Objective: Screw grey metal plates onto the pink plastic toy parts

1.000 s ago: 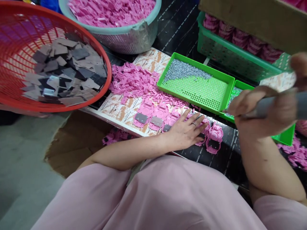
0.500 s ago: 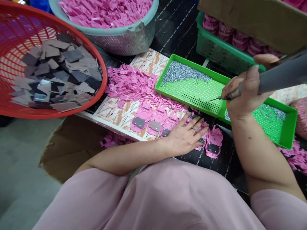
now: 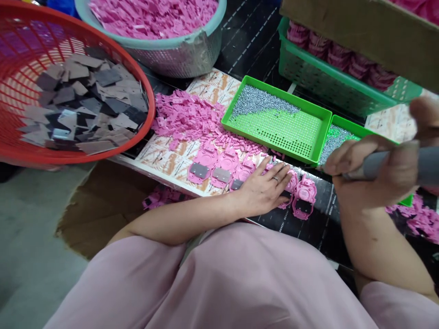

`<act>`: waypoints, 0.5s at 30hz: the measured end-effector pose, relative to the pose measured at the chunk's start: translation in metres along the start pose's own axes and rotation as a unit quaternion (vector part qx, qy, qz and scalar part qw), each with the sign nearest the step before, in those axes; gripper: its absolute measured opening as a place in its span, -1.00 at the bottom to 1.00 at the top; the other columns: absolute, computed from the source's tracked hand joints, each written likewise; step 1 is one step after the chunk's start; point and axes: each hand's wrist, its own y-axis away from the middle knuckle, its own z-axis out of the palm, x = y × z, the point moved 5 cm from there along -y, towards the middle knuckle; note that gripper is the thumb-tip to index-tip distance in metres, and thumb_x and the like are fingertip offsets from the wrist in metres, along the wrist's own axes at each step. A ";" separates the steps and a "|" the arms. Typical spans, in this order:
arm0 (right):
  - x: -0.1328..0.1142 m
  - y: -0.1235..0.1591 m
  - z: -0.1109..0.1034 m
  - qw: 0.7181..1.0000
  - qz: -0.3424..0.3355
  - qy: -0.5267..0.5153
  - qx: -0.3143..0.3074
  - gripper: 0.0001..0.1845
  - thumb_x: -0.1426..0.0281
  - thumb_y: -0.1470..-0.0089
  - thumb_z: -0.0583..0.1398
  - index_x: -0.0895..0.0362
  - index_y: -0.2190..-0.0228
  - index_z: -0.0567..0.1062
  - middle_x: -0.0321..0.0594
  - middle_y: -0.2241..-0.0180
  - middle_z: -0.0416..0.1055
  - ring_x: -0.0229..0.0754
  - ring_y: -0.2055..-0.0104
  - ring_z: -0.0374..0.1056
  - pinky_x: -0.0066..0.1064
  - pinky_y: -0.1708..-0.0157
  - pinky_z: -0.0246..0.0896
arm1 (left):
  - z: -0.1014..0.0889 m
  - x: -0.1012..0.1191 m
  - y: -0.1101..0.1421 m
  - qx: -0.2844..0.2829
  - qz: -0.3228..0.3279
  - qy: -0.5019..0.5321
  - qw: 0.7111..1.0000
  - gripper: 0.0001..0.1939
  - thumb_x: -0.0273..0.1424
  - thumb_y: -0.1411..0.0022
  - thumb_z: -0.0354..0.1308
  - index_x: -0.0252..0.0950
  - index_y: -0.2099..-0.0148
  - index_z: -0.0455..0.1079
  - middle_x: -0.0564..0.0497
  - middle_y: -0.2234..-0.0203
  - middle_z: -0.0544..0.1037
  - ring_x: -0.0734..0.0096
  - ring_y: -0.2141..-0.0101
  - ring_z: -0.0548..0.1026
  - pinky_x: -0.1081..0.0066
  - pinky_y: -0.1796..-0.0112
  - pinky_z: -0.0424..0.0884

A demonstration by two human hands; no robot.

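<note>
My left hand (image 3: 264, 189) lies flat with fingers spread over a row of pink plastic casings, hiding some of them. Each visible casing, like the gray-plated one (image 3: 222, 176) left of the hand, carries a flat plate. The rightmost casing (image 3: 304, 198) lies just beyond my fingertips, with a black plate. My right hand (image 3: 366, 169) is wrapped around a gray electric screwdriver (image 3: 380, 165), which points left; its thin tip is hard to make out. Below and behind that hand is a green tray (image 3: 408, 201) with small screws, partly covered.
A second green tray (image 3: 274, 148) holds silvery screws. Loose pink pieces (image 3: 188, 114) are heaped beside it. A red basket (image 3: 149, 123) of gray plates stands left, a pale basin (image 3: 178, 59) of pink parts behind, and a green crate (image 3: 329, 87) under cardboard at back right.
My right hand has brought the screwdriver down and to the right, from over the larger screw tray to its near right corner. My left hand stays on the casings.
</note>
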 end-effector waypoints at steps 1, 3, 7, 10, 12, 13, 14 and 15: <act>-0.001 0.007 -0.001 1.000 -0.006 -0.015 0.001 -0.56 0.10 -0.07 0.22 0.03 0.71 0.36 -0.37 0.78 0.13 -0.25 0.77 0.13 -0.36 0.82 0.02 | -0.001 0.000 0.000 0.001 0.001 0.001 1.000 -0.44 -0.14 -0.37 -0.02 -0.46 -0.23 0.24 -0.25 -0.21 0.30 0.10 -0.23 0.23 -0.06 -0.25 0.01; -0.002 0.017 -0.001 0.999 -0.030 -0.042 0.018 -0.77 0.21 -0.05 0.26 -0.02 0.57 0.43 -0.43 0.76 0.20 -0.26 0.79 0.10 -0.36 0.82 0.04 | -0.002 0.000 0.000 -0.002 0.000 0.002 1.000 -0.45 -0.15 -0.38 -0.03 -0.47 -0.22 0.25 -0.25 -0.20 0.31 0.09 -0.22 0.24 -0.06 -0.24 0.03; 0.007 0.022 0.002 0.998 -0.030 -0.047 0.022 -0.88 0.27 -0.03 0.28 -0.09 0.33 0.45 -0.48 0.73 0.25 -0.26 0.80 0.08 -0.38 0.81 0.06 | -0.002 0.001 -0.001 -0.013 0.000 -0.006 1.000 -0.44 -0.13 -0.39 -0.04 -0.48 -0.21 0.25 -0.25 -0.20 0.32 0.09 -0.21 0.24 -0.05 -0.23 0.04; 0.018 0.023 0.002 0.997 -0.025 -0.066 -0.015 -0.79 0.30 -0.05 0.26 -0.09 0.22 0.43 -0.48 0.72 0.26 -0.27 0.79 0.11 -0.42 0.80 0.09 | -0.001 0.002 -0.002 -0.021 0.005 -0.016 1.000 -0.44 -0.12 -0.39 -0.06 -0.46 -0.21 0.25 -0.25 -0.20 0.31 0.10 -0.22 0.23 -0.04 -0.24 0.03; 0.027 0.026 0.003 0.996 -0.008 -0.070 -0.052 -0.80 0.30 -0.08 0.25 -0.05 0.21 0.43 -0.45 0.70 0.27 -0.26 0.75 0.18 -0.42 0.77 0.12 | -0.001 0.002 -0.002 -0.027 0.010 -0.022 0.999 -0.45 -0.13 -0.40 -0.07 -0.46 -0.22 0.25 -0.25 -0.20 0.31 0.10 -0.22 0.23 -0.05 -0.23 0.03; 0.029 0.028 0.003 0.996 -0.002 -0.068 -0.066 -0.81 0.30 -0.10 0.24 -0.04 0.20 0.43 -0.44 0.69 0.28 -0.26 0.73 0.20 -0.42 0.76 0.13 | -0.001 0.002 -0.002 -0.028 0.013 -0.026 0.999 -0.45 -0.14 -0.40 -0.07 -0.46 -0.22 0.25 -0.25 -0.20 0.31 0.10 -0.22 0.23 -0.05 -0.23 0.03; 0.030 0.029 0.002 0.995 -0.002 -0.067 -0.075 -0.81 0.30 -0.11 0.23 -0.04 0.19 0.42 -0.43 0.68 0.29 -0.26 0.71 0.22 -0.42 0.75 0.14 | -0.002 0.002 -0.002 -0.029 0.015 -0.029 0.999 -0.45 -0.14 -0.40 -0.08 -0.46 -0.22 0.25 -0.26 -0.20 0.31 0.09 -0.22 0.23 -0.06 -0.23 0.03; 0.029 0.029 0.002 0.994 -0.006 -0.066 -0.081 -0.80 0.30 -0.12 0.23 -0.05 0.17 0.42 -0.44 0.67 0.29 -0.26 0.71 0.22 -0.42 0.75 0.14 | -0.002 0.002 -0.002 -0.028 0.017 -0.033 0.999 -0.45 -0.14 -0.40 -0.09 -0.47 -0.22 0.24 -0.26 -0.20 0.31 0.09 -0.22 0.23 -0.06 -0.24 0.03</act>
